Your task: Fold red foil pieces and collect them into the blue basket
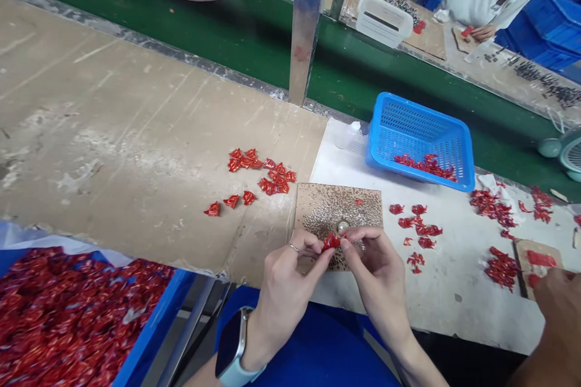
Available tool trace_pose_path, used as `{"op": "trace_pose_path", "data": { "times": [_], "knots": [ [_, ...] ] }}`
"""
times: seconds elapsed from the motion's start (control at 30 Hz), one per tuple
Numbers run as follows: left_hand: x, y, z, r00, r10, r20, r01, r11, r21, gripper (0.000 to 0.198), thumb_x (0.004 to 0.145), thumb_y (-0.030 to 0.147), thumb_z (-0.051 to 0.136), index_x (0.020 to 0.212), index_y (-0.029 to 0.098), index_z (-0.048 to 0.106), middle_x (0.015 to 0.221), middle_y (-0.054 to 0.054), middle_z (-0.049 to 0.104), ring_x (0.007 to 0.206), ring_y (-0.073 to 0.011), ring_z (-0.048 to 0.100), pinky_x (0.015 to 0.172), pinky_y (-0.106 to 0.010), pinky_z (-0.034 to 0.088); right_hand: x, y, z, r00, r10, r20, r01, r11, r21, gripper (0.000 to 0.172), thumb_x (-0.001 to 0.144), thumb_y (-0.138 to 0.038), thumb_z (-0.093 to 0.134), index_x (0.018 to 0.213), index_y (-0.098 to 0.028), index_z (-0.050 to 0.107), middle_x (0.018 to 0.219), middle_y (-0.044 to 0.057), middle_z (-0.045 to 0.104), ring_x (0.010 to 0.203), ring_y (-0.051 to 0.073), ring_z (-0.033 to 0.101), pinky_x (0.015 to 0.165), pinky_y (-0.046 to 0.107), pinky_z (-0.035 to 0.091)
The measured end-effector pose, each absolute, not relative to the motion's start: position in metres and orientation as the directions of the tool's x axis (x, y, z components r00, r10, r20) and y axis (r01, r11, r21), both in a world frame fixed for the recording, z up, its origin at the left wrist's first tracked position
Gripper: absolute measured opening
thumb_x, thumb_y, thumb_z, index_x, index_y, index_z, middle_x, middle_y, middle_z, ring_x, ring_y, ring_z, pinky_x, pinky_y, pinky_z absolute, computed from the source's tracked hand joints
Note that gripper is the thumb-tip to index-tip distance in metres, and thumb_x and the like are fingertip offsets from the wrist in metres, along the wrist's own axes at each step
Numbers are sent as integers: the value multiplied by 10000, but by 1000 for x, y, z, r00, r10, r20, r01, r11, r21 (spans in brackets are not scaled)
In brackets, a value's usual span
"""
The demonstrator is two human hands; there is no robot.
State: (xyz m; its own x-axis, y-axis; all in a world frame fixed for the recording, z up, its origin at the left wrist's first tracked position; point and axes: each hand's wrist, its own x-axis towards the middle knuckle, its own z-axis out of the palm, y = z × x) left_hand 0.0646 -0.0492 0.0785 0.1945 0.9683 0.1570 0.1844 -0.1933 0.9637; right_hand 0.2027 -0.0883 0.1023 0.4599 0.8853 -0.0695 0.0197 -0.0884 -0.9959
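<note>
My left hand [288,275] and my right hand [374,272] pinch a small crumpled piece of red foil [331,242] between their fingertips. A silver ball [342,227] sits just behind the fingers, on a square brown board [338,205] dotted with silvery specks. A ring shows on my left hand, and a smartwatch [233,344] on that wrist. Loose red foil pieces [261,172] lie on the worn cardboard bench top to the left, and more [417,230] lie on the white sheet [454,308] to the right.
A blue plastic basket [420,142] holding red foil pieces stands beyond the board. A large blue bin [68,320] brimming with red pieces fills the lower left. Another person's hand [556,308] enters at lower right. A metal post [307,24] rises at the bench's far edge.
</note>
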Motion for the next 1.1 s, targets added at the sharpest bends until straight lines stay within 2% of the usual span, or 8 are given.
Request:
{"op": "trace_pose_path", "data": {
  "times": [0.27, 0.43, 0.57, 0.7, 0.87, 0.97, 1.1],
  "knots": [
    [64, -50, 79, 220, 937, 272, 201, -316, 927, 199, 933, 99, 726, 863, 233, 597, 754, 86, 690, 677, -60, 705, 703, -141, 559, 196, -93, 102, 484, 871, -82, 43, -118, -992, 65, 968, -268, 783, 944, -256, 724, 1002, 26, 775, 979, 173, 764, 811, 249, 638],
    [66, -48, 74, 246, 924, 292, 208, -345, 915, 203, 955, 121, 707, 844, 230, 577, 760, 78, 696, 672, -70, 706, 691, -158, 559, 196, -90, 102, 488, 864, -119, 13, -144, -990, 184, 934, -345, 818, 889, -232, 680, 822, 3, 733, 734, 158, 740, 629, 230, 611],
    [70, -45, 68, 302, 918, 257, 227, -331, 916, 107, 976, 176, 698, 935, 237, 621, 799, 67, 738, 691, -90, 740, 688, -170, 588, 201, -87, 95, 523, 848, -86, 121, -173, -977, 225, 908, -401, 804, 887, -236, 652, 781, -1, 730, 689, 176, 746, 576, 243, 605],
    [63, -43, 63, 344, 919, 194, 242, -287, 927, 122, 981, 253, 715, 1088, 253, 657, 922, 49, 796, 806, -108, 791, 772, -188, 637, 236, -93, 86, 616, 788, -19, 247, -216, -945, 259, 877, -448, 800, 910, -241, 650, 822, 19, 748, 754, 210, 770, 654, 296, 631],
    [34, -36, 52, 242, 962, 127, 315, -202, 927, 58, 998, 221, 657, 1042, 253, 678, 908, 43, 799, 816, -107, 793, 791, -195, 646, 301, -113, 70, 752, 651, 108, 424, -351, -835, 343, 832, -541, 782, 895, -231, 649, 857, 61, 746, 782, 244, 750, 742, 387, 625],
    [22, -32, 48, 195, 975, 106, 360, -172, 917, 40, 987, 247, 670, 1013, 248, 700, 893, 37, 800, 798, -118, 793, 776, -203, 649, 318, -122, 59, 763, 631, 143, 500, -435, -748, 331, 856, -549, 727, 894, -225, 672, 887, 89, 761, 821, 271, 751, 796, 434, 614],
    [11, -29, 44, 164, 980, 109, 414, -169, 895, 70, 985, 300, 676, 1005, 255, 725, 885, 44, 811, 769, -127, 795, 749, -206, 648, 322, -130, 56, 750, 639, 173, 574, -498, -650, 389, 901, -597, 664, 943, -215, 719, 964, 119, 785, 867, 295, 753, 778, 429, 604]
  ]
}}
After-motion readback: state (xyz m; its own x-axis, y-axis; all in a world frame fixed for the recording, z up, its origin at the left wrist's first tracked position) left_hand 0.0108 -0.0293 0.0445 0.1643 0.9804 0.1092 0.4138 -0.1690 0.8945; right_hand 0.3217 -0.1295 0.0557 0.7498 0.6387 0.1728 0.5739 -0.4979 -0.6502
